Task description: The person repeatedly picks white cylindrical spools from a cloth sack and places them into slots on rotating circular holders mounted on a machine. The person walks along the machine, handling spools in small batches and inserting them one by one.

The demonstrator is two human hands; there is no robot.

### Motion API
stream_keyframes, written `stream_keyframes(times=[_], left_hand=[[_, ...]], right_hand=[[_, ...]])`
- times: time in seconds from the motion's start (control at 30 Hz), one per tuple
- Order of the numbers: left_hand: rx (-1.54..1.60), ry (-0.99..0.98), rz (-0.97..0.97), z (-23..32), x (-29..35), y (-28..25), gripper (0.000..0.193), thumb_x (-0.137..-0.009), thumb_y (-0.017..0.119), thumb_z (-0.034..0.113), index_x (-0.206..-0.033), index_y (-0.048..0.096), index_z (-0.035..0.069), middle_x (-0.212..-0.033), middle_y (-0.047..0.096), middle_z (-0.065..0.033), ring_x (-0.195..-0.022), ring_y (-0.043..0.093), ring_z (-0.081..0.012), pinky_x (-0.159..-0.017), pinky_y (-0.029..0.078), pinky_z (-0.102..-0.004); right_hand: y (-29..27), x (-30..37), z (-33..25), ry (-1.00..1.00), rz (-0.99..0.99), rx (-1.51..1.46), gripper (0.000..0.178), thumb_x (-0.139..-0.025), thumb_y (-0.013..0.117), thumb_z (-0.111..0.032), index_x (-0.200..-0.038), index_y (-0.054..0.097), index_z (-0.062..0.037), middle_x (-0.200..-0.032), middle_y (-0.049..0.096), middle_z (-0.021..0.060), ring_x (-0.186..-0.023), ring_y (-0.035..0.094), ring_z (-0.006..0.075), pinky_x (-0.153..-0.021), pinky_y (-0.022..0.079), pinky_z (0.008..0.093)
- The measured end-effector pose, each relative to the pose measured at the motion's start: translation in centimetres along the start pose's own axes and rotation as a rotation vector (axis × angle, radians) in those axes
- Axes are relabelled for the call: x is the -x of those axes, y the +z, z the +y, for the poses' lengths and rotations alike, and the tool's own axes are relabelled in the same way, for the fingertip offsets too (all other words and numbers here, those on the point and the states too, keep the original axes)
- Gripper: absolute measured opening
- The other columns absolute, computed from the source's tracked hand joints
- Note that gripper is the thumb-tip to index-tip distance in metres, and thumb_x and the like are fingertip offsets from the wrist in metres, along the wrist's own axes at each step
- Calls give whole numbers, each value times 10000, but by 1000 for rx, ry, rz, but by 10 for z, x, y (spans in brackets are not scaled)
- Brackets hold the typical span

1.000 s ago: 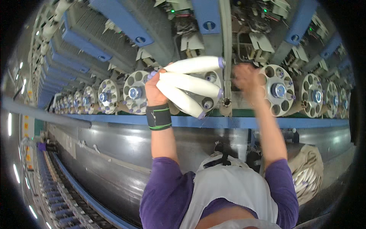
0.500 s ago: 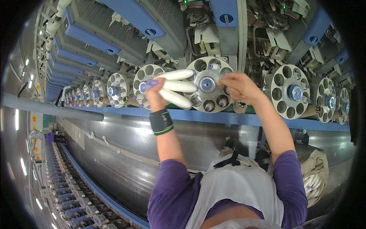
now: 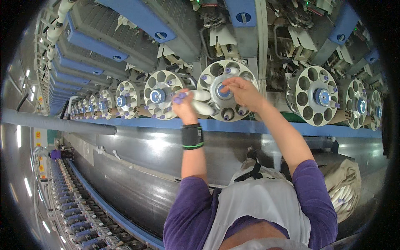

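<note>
Left hand (image 3: 184,109) holds slim white purple-tipped yarn bobbins (image 3: 202,96), long axes toward 3–4 o'clock, at a round white holed disc (image 3: 225,71)'s 8-o'clock edge; right hand (image 3: 246,93), contents unclear, overlaps its hub. Grey floor (image 3: 158,143) stretches toward 6 o'clock.

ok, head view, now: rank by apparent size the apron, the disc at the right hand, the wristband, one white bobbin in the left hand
1. Apron
2. Disc
3. Wristband and bobbin: unsure, since the left hand hides part of the bobbin
</note>
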State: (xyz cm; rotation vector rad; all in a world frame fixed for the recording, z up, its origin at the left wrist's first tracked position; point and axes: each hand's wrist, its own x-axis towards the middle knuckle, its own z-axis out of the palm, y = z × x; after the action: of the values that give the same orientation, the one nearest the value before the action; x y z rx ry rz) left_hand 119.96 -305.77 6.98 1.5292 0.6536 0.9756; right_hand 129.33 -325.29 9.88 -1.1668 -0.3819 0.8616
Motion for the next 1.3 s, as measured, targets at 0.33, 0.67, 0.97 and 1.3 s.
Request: stream_keyframes(times=[0.33, 0.67, 0.97, 1.3], left_hand=[[256, 34, -105, 9, 47, -3, 689, -772, 511, 94, -1351, 147, 8, -1388, 181, -146, -1289, 170, -269, -1048, 112, -377], [163, 462, -179, 91, 11, 57, 520, -847, 466, 239, -1276, 277, 13, -1189, 430, -199, -1096, 429, -274, -959, 291, -400], [-781, 359, -625, -5, 72, 66, 441, -871, 456, 245, -1261, 401, 45, -1304, 349, -186, -1164, 359, -325, -969, 286, -386], [105, -65, -2011, 105, 488, 271, 289, -824, 499, 57, -1108, 501, 1, -992, 559, -108, -914, 543, -177, -795, 455, -301]], right_hand=[[42, 1, -48, 1, -29, 142, 188, -880, 448, -126, -1000, 550, -25, -837, 630, 30, -410, 378, 21, -355, 301, 175], [56, -47, -92, -829, 499, 1082, 176, -671, 569, -86, -842, 603, -65, -766, 570, 106, -788, 551, 277, -684, 438, 421], [-81, 84, 62, -619, 467, 734, 218, -661, 537, -117, -853, 619, -56, -864, 591, 141, -852, 548, 312, -720, 443, 402], [-186, 658, 180, 67, 2411, 217, 260, -754, 507, -51, -1005, 528, 15, -925, 582, 155, -910, 549, 232, -789, 435, 324]])
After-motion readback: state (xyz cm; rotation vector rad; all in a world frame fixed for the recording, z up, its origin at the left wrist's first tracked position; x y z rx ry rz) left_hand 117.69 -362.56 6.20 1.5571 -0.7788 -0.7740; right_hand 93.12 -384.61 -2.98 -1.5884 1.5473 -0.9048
